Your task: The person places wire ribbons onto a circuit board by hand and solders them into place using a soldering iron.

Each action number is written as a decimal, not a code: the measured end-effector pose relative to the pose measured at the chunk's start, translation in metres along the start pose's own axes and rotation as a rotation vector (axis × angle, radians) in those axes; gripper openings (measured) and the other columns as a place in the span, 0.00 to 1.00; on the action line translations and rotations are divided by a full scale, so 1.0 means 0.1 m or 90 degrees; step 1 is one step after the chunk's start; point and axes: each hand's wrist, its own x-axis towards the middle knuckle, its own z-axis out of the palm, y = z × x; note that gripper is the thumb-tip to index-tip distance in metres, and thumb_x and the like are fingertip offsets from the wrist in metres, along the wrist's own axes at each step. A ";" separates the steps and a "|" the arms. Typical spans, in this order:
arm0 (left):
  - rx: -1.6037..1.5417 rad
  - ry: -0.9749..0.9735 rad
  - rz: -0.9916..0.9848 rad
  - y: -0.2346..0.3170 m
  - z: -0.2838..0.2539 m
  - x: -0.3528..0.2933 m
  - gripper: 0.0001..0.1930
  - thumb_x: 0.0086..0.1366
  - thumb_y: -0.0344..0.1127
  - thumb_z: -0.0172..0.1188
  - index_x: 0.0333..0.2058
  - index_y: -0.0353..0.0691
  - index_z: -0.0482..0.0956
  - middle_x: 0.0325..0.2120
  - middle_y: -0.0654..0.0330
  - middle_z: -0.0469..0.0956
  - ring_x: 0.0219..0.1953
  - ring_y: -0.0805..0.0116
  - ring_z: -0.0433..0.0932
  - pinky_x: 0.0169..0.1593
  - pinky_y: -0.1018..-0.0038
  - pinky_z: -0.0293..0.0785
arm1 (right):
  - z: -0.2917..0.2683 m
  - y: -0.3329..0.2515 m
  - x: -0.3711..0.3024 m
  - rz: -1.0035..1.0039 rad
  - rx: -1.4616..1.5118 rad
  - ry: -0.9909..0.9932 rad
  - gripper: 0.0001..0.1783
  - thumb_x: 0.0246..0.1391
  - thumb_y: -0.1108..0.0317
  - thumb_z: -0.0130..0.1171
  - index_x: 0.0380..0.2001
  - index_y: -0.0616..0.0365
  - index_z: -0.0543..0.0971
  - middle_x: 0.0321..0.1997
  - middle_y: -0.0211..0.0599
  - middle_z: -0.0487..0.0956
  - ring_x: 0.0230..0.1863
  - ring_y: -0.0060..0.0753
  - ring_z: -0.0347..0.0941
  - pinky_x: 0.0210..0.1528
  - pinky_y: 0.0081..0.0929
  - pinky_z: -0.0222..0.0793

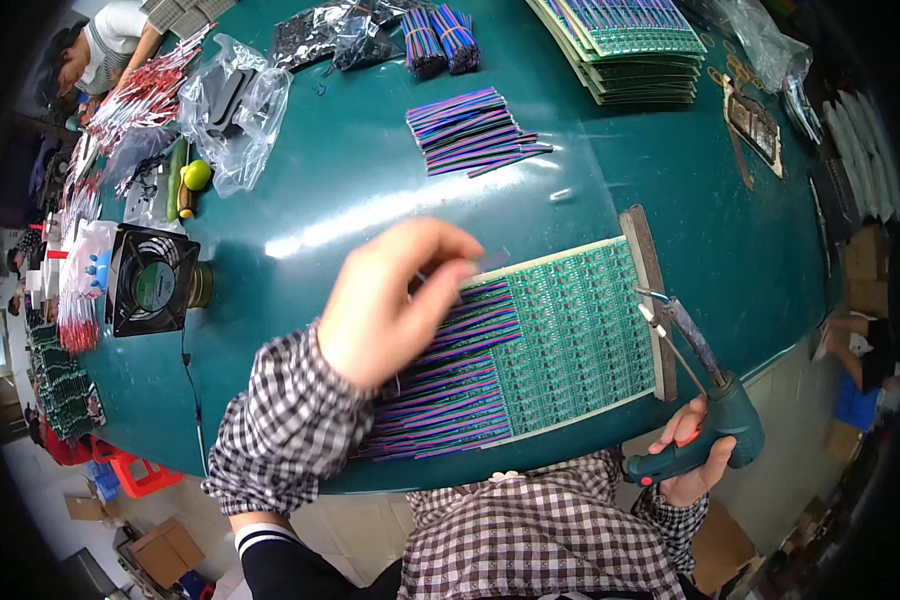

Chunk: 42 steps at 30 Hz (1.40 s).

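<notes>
Wires (pixel 460 385) lie under and right of our left hand (pixel 385 310), the nearer, long axis sideways onto the circuit board (pixel 580 340). Our right hand's (pixel 692 483) fingers grasp the soldering gun (pixel 735 430); the left's grip we cannot tell

Spreads out as a glossy dark green table (pixel 350 150). Bears a green circuit-board panel (pixel 580 350), with a metal bar (pixel 647 300) along its right end. Beyond the panel, holds a loose layer of striped wires (pixel 470 130); farther beyond it, two banded wire bundles (pixel 456 40) and a stack of boards (pixel 635 60). Left of the panel, supports a black fan (pixel 153 283) (square-framed) and, farther back, a clear plastic bag (pixel 232 110).
</notes>
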 end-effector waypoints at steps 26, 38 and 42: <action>0.228 0.056 0.102 -0.57 -0.33 0.01 0.17 0.54 0.20 0.65 0.41 0.46 0.84 0.51 0.53 0.77 0.50 0.50 0.79 0.54 0.67 0.74 | 0.10 0.02 0.08 0.016 0.000 -0.020 0.42 0.65 0.37 0.54 0.57 0.73 0.67 0.35 0.36 0.75 0.35 0.31 0.75 0.34 0.30 0.84; 0.252 -0.113 0.259 -0.83 -0.60 0.15 0.13 0.54 0.32 0.74 0.39 0.44 0.86 0.40 0.58 0.73 0.45 0.60 0.72 0.51 0.67 0.70 | 0.08 0.03 0.05 0.007 -0.029 -0.008 0.43 0.66 0.36 0.52 0.57 0.73 0.67 0.34 0.37 0.74 0.34 0.31 0.74 0.31 0.27 0.82; 0.262 -0.023 0.154 -0.90 -0.43 0.14 0.11 0.54 0.33 0.75 0.35 0.43 0.83 0.36 0.59 0.72 0.42 0.60 0.72 0.47 0.68 0.70 | 0.13 0.02 0.10 0.020 -0.016 -0.015 0.43 0.65 0.36 0.52 0.56 0.73 0.67 0.34 0.36 0.74 0.35 0.30 0.74 0.31 0.27 0.82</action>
